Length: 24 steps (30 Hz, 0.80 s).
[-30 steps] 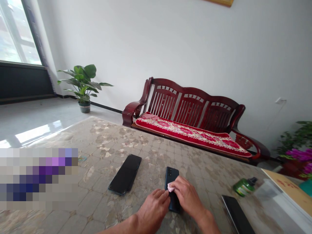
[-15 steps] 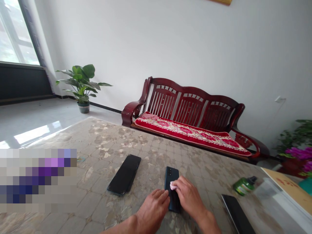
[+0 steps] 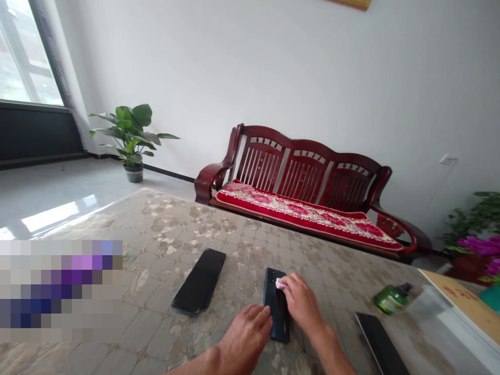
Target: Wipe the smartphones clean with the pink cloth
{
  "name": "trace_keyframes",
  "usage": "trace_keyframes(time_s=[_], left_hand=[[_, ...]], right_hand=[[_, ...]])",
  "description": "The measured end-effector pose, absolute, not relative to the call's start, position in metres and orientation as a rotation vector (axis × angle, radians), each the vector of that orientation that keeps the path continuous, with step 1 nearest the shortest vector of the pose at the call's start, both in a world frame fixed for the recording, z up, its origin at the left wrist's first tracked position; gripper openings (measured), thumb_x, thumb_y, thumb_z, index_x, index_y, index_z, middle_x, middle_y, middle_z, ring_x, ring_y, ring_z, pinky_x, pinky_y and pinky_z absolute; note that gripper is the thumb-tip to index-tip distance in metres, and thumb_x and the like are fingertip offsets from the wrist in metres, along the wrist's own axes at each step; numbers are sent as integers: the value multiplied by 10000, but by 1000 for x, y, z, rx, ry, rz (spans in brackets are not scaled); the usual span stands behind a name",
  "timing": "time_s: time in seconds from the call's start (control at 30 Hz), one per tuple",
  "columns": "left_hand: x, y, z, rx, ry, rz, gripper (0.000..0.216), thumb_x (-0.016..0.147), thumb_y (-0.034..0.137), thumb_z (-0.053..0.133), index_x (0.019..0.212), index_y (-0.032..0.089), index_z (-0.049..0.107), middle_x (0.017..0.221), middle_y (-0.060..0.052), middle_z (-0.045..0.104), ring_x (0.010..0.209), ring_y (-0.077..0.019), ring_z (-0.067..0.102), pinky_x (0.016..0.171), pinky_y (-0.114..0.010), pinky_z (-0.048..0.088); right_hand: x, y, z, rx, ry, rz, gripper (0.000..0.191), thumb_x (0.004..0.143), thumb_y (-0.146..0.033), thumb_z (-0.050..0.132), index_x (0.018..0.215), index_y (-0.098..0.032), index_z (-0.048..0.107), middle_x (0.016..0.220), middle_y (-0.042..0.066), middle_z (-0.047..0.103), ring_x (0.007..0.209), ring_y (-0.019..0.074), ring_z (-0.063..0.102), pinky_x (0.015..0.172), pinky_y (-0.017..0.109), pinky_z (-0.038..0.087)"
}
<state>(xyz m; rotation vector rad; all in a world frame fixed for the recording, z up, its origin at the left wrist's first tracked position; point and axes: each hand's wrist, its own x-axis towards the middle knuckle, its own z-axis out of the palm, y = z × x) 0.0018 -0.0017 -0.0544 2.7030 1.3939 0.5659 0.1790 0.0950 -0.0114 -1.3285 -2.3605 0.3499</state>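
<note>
Table [image 3: 234,232]; left hand [image 3: 247,333] at phone's edge, grip unclear; right hand [image 3: 300,303] pinching cloth; phone [image 3: 280,319] back-up on table, between hands; pink cloth [image 3: 279,284] near phone's camera end; wiping seemingly underway, amount left untellable.

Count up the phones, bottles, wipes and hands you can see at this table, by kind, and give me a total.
Phones: 3
Bottle: 1
Pink wipe: 1
Hands: 2
Total: 7
</note>
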Motion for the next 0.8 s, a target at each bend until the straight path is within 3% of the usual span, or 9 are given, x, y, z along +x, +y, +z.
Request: trace_keyframes(time_s=[0.33, 0.53, 0.8], left_hand=[[2, -1, -57, 2701, 1400, 589, 230, 901, 152, 539, 1127, 132, 578, 1260, -135, 608, 1148, -264, 571, 1033, -391, 417], [4, -1, -55, 2676, 1410, 555, 181, 865, 120, 532, 1032, 149, 595, 1133, -109, 646, 1076, -251, 593, 1007, -383, 433], [4, 1, -60, 2696, 1394, 610, 228, 868, 119, 519, 1082, 147, 591, 1177, -121, 633, 1092, -257, 590, 1014, -389, 429]], right_hand=[[174, 88, -5, -1324, -2398, 322, 258, 914, -129, 421, 895, -245, 651, 951, 33, 640, 949, 188, 597, 822, 275, 433], [166, 73, 5, -1220, -2533, 454, 263, 890, -105, 443, 889, -246, 665, 941, 13, 634, 933, 161, 596, 813, 242, 426], [151, 82, -1, -1272, -2432, 361, 257, 898, -113, 463, 891, -251, 680, 955, 23, 651, 955, 175, 589, 841, 253, 427]])
